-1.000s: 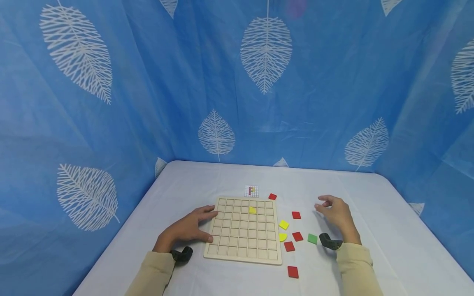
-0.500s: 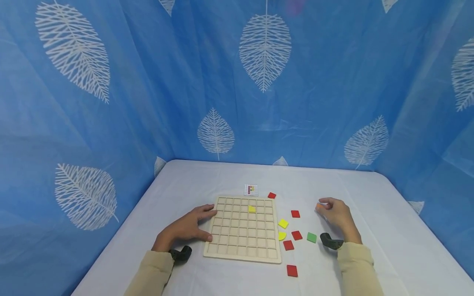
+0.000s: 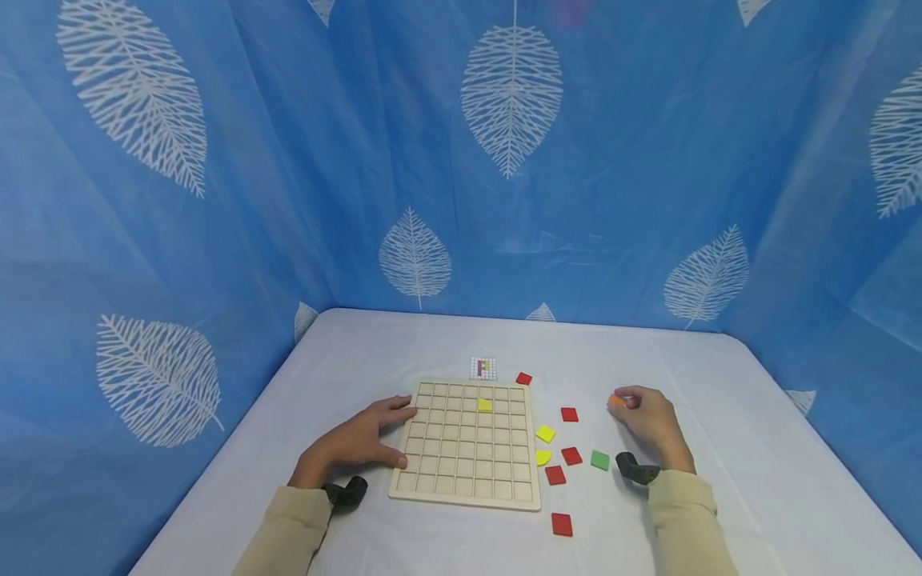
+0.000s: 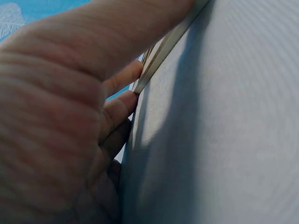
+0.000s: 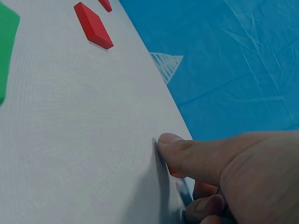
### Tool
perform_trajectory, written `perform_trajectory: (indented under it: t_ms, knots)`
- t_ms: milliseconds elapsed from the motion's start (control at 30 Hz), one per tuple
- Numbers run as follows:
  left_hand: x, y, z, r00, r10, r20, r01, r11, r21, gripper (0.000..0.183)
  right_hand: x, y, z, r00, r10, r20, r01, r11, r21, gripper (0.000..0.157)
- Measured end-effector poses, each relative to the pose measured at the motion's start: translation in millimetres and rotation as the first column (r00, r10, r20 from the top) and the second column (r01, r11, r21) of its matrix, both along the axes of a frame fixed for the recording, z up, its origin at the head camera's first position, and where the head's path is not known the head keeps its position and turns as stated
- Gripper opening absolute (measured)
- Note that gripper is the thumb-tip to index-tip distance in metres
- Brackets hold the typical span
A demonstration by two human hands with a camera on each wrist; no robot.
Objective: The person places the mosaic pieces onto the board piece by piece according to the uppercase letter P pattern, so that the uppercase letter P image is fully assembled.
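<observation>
A square wooden grid board (image 3: pixel 466 445) lies in the middle of the table, with one yellow tile (image 3: pixel 485 406) in a cell of its upper part. My left hand (image 3: pixel 356 436) rests at the board's left edge, thumb and fingertips touching it, fingers spread. In the left wrist view, fingertips (image 4: pixel 122 103) press against the board's side (image 4: pixel 161 55). Right of the board, my right hand (image 3: pixel 648 412) pinches an orange tile (image 3: pixel 615 400) between thumb and fingers. Most of that tile hides behind the thumb in the right wrist view, where an orange sliver (image 5: pixel 174 173) shows.
Several red tiles (image 3: pixel 571 456) lie scattered right of the board. Near them are a green tile (image 3: pixel 600 460), a yellow square tile (image 3: pixel 545 434) and a rounded yellow tile (image 3: pixel 543 457). A small printed pattern card (image 3: pixel 483 369) lies behind the board. Blue curtains (image 3: pixel 461 240) surround the white table.
An orange tile has come into sight between my right thumb and fingers, which have closed on it. My left hand stays on the board. The head view has shifted slightly.
</observation>
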State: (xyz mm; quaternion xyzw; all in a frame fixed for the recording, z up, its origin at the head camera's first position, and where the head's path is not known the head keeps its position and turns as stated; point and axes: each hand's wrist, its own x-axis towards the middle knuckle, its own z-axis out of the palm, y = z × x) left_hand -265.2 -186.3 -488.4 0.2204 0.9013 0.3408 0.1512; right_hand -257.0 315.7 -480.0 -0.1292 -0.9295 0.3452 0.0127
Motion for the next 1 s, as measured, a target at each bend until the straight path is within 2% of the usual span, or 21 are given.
perform_trajectory:
  t_ms: [267,633,1000]
  knots:
    - [-0.8,3.1,-1.6,1.000,0.008,-0.003,-0.008,1.000,-0.004,0.097,1.9,0.2,-1.8,0.999,-0.021,-0.026,0.022,0.999,0.037,0.042]
    - [0.3,0.5,1.8,1.000,0.001,-0.016,-0.002,1.000,-0.028,0.097,0.7,-2.2,-1.6,0.999,0.001,-0.040,0.002,0.998,0.065,0.042]
    - [0.8,2.0,3.3,1.000,0.015,-0.007,-0.015,1.000,-0.013,0.095,0.3,-2.1,-1.9,1.000,0.025,-0.008,-0.024,0.997,0.076,0.042]
